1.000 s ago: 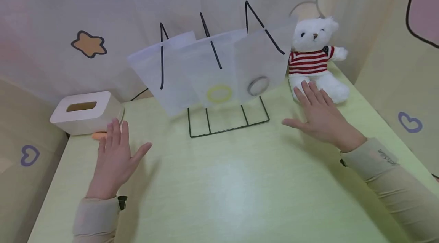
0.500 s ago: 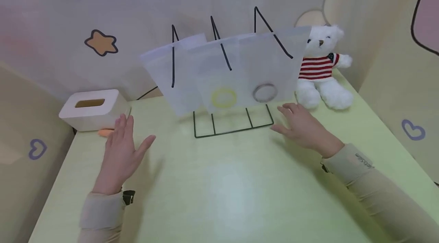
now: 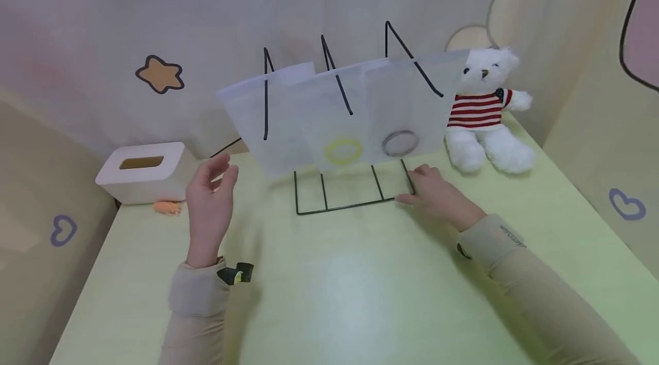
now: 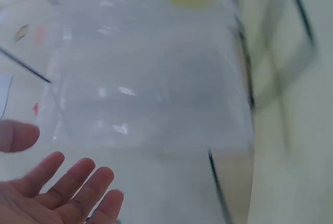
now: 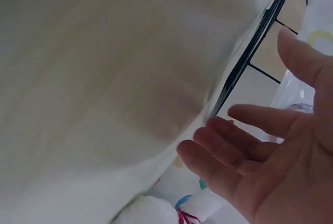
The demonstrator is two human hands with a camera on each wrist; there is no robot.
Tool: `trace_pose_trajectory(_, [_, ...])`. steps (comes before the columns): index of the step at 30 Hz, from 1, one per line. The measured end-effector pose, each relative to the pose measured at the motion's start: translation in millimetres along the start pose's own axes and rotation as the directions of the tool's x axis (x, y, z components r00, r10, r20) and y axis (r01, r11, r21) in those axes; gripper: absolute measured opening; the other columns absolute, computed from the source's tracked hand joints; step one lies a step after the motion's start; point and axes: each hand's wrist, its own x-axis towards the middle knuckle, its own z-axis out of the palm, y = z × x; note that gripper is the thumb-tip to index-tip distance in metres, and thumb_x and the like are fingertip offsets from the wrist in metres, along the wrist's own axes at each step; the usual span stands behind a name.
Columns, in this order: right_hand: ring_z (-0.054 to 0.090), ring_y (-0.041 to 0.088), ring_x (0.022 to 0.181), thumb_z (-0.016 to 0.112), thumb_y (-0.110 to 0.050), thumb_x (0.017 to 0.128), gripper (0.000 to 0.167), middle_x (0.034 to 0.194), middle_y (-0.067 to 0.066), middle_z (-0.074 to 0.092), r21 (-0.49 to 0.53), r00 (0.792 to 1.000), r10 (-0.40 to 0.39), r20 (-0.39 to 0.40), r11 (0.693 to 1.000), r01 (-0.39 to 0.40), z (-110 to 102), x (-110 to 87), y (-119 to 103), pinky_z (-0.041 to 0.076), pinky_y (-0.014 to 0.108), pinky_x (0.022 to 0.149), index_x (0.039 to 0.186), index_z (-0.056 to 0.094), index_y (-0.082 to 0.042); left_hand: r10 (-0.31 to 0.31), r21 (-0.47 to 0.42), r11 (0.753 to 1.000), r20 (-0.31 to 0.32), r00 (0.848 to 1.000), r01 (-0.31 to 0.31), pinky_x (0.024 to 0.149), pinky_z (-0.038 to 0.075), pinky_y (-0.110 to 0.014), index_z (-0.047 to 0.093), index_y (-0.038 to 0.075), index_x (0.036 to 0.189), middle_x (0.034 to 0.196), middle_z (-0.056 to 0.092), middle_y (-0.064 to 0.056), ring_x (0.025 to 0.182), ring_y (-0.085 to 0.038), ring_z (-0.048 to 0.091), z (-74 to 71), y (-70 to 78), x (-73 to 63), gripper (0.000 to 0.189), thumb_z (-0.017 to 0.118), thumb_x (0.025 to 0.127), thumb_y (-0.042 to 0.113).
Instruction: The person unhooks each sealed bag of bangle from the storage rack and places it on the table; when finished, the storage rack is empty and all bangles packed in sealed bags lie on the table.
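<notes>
A black wire rack [image 3: 355,205] stands on the table, with translucent pouches hanging from its three arms. Inside the middle pouch [image 3: 329,113] shows a yellow ring [image 3: 328,151]; the right pouch [image 3: 381,99] holds a greyish ring [image 3: 384,145]. No ring shows in the left pouch [image 3: 283,130]. My right hand [image 3: 437,193] is at the base's right front corner, thumb and fingers spread apart around it; contact is unclear. In the right wrist view, nothing sits in the fingers. My left hand [image 3: 210,210] is raised left of the rack, fingers loosely bent, holding nothing.
A white tissue box [image 3: 144,173] stands at the table's back left, with a small orange object [image 3: 167,208] before it. A white teddy bear [image 3: 476,110] in a striped top sits behind the right hand. A curtain [image 3: 216,4] hangs along the back.
My right hand has moved left from near the bear to the rack's corner. My left hand has lifted and turned toward the rack, its fingers bending. The head view has shifted slightly.
</notes>
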Motion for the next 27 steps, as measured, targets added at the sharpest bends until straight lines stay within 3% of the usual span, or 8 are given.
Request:
trace_pose_trajectory(1, [0.037,0.048,0.123,0.060,-0.036,0.097,0.074,0.136,0.035,0.037,-0.003,1.000,-0.004,0.005,1.000,0.004,0.2,2.3,-0.4,0.037,0.057,0.102,0.139,0.035,0.018,-0.028,-0.100,0.995,-0.025,0.999,0.026,0.097,0.043,-0.037,0.060,0.000,0.124,0.122,0.061,-0.012,0.115,-0.024,0.055,2.4,2.2,1.8,0.032,0.058,0.098,0.019])
trace_pose_trajectory(3, [0.038,0.049,0.122,0.060,-0.036,0.096,0.074,0.134,0.037,0.038,-0.005,1.000,-0.009,0.015,1.000,0.009,0.5,6.3,-1.1,0.037,0.057,0.102,0.138,0.035,0.020,-0.077,-0.284,0.957,-0.065,0.995,0.056,0.094,0.046,-0.036,0.063,0.000,0.119,0.115,0.064,-0.011,0.110,-0.024,0.058,7.1,6.8,5.8,0.028,0.059,0.098,0.017])
trace_pose_trajectory(6, [0.038,0.049,0.122,0.059,-0.035,0.097,0.072,0.133,0.038,0.038,-0.025,1.000,-0.008,0.028,1.000,0.009,1.1,10.4,-1.5,0.036,0.057,0.102,0.138,0.036,0.020,-0.093,-0.408,0.912,-0.107,0.990,0.041,0.091,0.048,-0.037,0.063,-0.001,0.116,0.110,0.064,-0.010,0.106,-0.027,0.059,14.1,12.3,10.9,0.024,0.060,0.097,0.013])
trace_pose_trajectory(10, [0.039,0.048,0.122,0.058,-0.034,0.098,0.069,0.132,0.037,0.039,-0.044,0.999,0.012,0.042,0.999,-0.010,3.0,10.1,-0.9,0.038,0.057,0.101,0.137,0.038,0.018,-0.099,-0.425,0.905,-0.129,0.987,0.036,0.092,0.048,-0.037,0.061,-0.003,0.121,0.114,0.063,-0.010,0.105,-0.024,0.058,21.9,13.9,18.1,0.028,0.058,0.097,0.010])
trace_pose_trajectory(14, [0.042,0.044,0.118,0.059,-0.033,0.097,0.067,0.129,0.032,0.042,-0.025,0.999,0.032,0.040,0.999,-0.031,4.9,5.9,-0.7,0.042,0.056,0.097,0.138,0.040,0.016,-0.135,-0.428,0.901,-0.130,0.982,0.068,0.095,0.046,-0.036,0.058,-0.003,0.126,0.121,0.060,-0.013,0.108,-0.020,0.056,25.2,11.9,21.5,0.032,0.056,0.097,0.009])
trace_pose_trajectory(18, [0.043,0.042,0.117,0.060,-0.032,0.097,0.065,0.128,0.029,0.043,-0.019,0.999,0.032,0.022,0.999,-0.032,5.9,3.4,-0.6,0.043,0.056,0.095,0.138,0.040,0.014,-0.143,-0.397,0.914,-0.122,0.982,0.084,0.097,0.046,-0.034,0.059,0.000,0.129,0.125,0.060,-0.010,0.112,-0.018,0.055,24.8,9.6,21.4,0.033,0.056,0.098,0.011])
trace_pose_trajectory(27, [0.039,0.045,0.124,0.058,-0.028,0.098,0.060,0.134,0.030,0.040,-0.044,1.000,0.017,0.019,0.999,-0.017,4.3,2.4,-1.7,0.042,0.057,0.097,0.138,0.041,0.014,-0.065,-0.358,0.933,-0.050,0.997,0.043,0.106,0.038,-0.030,0.052,0.002,0.138,0.134,0.055,-0.007,0.124,-0.018,0.049,18.8,13.1,27.0,0.042,0.056,0.099,0.016])
